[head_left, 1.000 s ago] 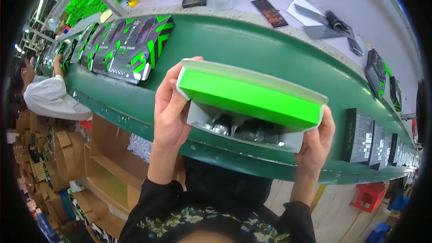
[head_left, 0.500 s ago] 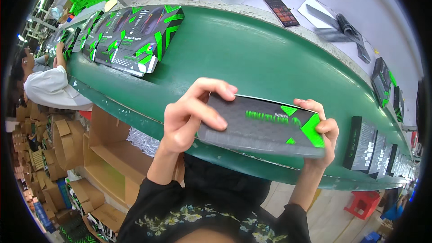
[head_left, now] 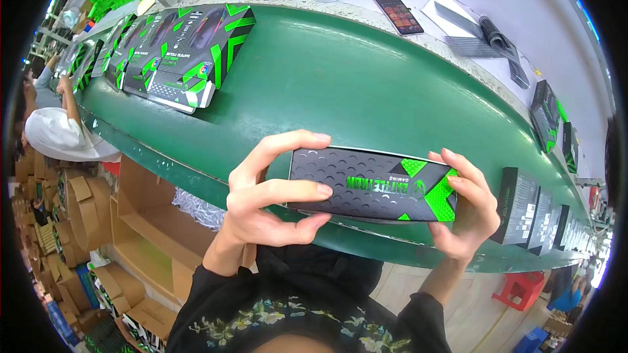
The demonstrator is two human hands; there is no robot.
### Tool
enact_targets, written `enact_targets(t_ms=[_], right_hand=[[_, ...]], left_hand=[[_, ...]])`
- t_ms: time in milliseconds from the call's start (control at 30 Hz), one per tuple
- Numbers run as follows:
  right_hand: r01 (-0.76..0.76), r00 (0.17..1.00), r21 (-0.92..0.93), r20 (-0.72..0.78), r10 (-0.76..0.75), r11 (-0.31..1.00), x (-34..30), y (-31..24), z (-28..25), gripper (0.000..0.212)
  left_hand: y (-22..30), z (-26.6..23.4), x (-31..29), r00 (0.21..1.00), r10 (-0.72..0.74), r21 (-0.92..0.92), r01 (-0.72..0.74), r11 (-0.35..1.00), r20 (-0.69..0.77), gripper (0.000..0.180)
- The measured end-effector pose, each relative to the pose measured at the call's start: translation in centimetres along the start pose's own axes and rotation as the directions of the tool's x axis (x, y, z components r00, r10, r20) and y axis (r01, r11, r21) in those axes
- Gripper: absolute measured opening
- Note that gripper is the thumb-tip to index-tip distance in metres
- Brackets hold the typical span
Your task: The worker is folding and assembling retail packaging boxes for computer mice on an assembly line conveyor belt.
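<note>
Held up in both hands over the near side of the green tabletop (head_left: 340,78): a black-and-green box (head_left: 373,184), narrow patterned face toward the camera, long side running across, right end slightly lower. Impossible to tell whether any part rests on the surface below. Gripped at both ends: left grip (head_left: 252,196) closed around the left end, index finger at the upper edge, middle finger flat against the face, thumb near the lower edge; right grip (head_left: 474,206) closed on the right end, fingers at the upper corner, thumb underneath.

Judging by the pose, probably busy seating that face snugly. Best done by pressing evenly along the whole seam, by squaring the corners before adding force, and by bracing from below with the thumbs. Squeeze lightly at the ends, to avoid bowing the card.

Compared with a second ago: gone from sight, the bright green flap and the contents behind it; turned to the camera instead, the black face. Compared with half a second ago: sharper, with the left thumb now visible.

Farther out: printed boxes (head_left: 199,49) overlapping at upper left, standing boxes (head_left: 513,206) at right, a phone (head_left: 396,12) on the white ledge (head_left: 356,0) beyond.
</note>
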State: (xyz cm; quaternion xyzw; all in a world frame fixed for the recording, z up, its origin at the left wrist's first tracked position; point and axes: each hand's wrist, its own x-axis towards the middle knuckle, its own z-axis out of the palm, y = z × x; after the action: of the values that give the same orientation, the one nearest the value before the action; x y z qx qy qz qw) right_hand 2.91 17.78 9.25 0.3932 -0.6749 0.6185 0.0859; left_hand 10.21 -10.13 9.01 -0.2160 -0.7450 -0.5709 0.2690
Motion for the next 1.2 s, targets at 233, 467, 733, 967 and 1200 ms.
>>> enact_targets(t_ms=[233,467,733,967,1200], right_hand=[[0.063,0.945,-0.188,-0.305,-0.12,0.98,-1.0,-0.4,3.6,0.039],[-0.118,0.915,0.191,-0.36,0.182,0.974,-2.4,-2.2,4.8,0.03],[-0.111,0.931,0.219,-0.318,0.179,0.969,-4.1,-1.7,3.8,0.045],[-0.089,0.949,0.13,-0.291,0.124,0.988,-3.2,-1.0,3.1,0.053],[-0.106,0.949,0.274,-0.259,0.179,0.956,-2.2,-0.4,2.9,0.047]], left_hand=[[1.0,3.0,0.2,0.984,0.043,0.198,-0.009,0.98,-0.17,0.046],[1.2,3.6,-0.8,0.973,-0.187,-0.217,0.156,0.964,-0.133,0.05],[0.1,2.8,-1.7,0.979,-0.105,-0.402,0.026,0.915,-0.176,0.031],[-0.7,2.8,-0.8,0.984,-0.081,-0.348,0.021,0.937,-0.16,0.025],[-1.2,2.3,-0.3,0.991,-0.045,-0.282,0.007,0.959,-0.129,0.022]])
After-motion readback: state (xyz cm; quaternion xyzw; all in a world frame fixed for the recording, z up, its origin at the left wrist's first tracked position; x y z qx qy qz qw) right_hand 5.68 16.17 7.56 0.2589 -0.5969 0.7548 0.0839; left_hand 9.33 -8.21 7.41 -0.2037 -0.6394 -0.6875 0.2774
